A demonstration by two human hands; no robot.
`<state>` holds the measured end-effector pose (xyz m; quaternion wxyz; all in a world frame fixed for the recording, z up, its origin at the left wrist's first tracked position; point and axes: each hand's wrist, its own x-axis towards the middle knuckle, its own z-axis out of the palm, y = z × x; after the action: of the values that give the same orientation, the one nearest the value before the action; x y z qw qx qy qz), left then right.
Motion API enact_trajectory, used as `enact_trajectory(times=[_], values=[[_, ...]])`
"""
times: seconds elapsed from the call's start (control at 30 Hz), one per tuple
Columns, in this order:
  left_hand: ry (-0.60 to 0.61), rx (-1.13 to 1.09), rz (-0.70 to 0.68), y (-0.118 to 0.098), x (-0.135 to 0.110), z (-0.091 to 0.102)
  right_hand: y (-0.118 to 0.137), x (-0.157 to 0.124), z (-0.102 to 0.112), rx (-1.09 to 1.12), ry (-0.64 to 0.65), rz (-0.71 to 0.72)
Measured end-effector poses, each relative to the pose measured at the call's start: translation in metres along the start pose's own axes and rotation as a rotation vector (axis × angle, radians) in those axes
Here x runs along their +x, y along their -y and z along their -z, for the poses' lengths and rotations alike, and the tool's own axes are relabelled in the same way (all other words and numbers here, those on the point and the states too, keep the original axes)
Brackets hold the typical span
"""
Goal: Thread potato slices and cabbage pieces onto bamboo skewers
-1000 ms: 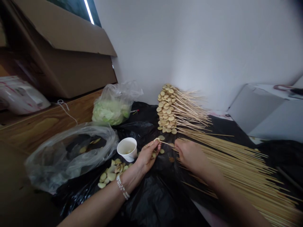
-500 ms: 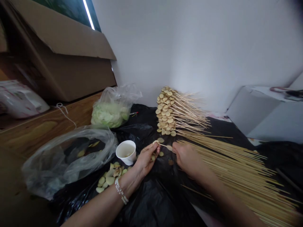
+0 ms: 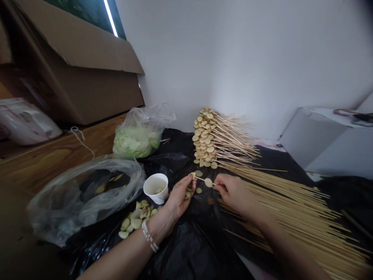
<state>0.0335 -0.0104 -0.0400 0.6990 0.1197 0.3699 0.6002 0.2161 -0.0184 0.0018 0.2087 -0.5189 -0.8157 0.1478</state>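
My left hand (image 3: 178, 195), with a beaded bracelet at the wrist, pinches a pale potato slice (image 3: 193, 175) at the tip of a thin wooden skewer (image 3: 199, 178). More slices (image 3: 188, 193) show in its palm. Another round slice (image 3: 208, 182) is threaded on the same skewer, between the two hands. My right hand (image 3: 233, 191) is closed on the skewer just right of that slice. A few loose slices (image 3: 199, 190) lie on the black plastic sheet (image 3: 189, 241) close by. Left of my left hand is a pile of cut slices (image 3: 135, 219).
A white cup (image 3: 155, 188) stands beside the pile. Loaded skewers (image 3: 205, 136) are stacked near the wall, with bare skewers (image 3: 285, 206) spread at right. At left are an opened clear bag (image 3: 37, 221), a bag of pale green pieces (image 3: 132, 140) and a cardboard box (image 3: 101, 93).
The threaded slice has turned its flat face more toward me. My right hand has shifted slightly right and its grip now shows more of the skewer. My left hand stays nearly in place.
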Motion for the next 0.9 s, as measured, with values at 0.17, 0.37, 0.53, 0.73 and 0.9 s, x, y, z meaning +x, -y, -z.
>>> enact_trajectory(times=[0.17,0.37,0.53,0.73,0.9], values=[[-0.028,-0.029,0.003,0.0,0.001,0.001,0.004,-0.002,-0.004,-0.119,-0.009,0.011],[-0.012,-0.02,-0.025,0.0,0.001,0.0,0.009,-0.004,-0.01,-0.128,0.066,-0.004],[-0.012,-0.005,-0.039,0.0,-0.001,-0.001,0.009,-0.001,-0.013,-0.087,0.038,-0.028],[-0.009,-0.008,-0.034,0.0,0.001,0.0,0.019,-0.005,-0.018,-0.205,-0.008,-0.031],[0.019,0.011,-0.037,0.0,0.002,0.001,0.018,-0.006,-0.024,-0.166,0.029,-0.03]])
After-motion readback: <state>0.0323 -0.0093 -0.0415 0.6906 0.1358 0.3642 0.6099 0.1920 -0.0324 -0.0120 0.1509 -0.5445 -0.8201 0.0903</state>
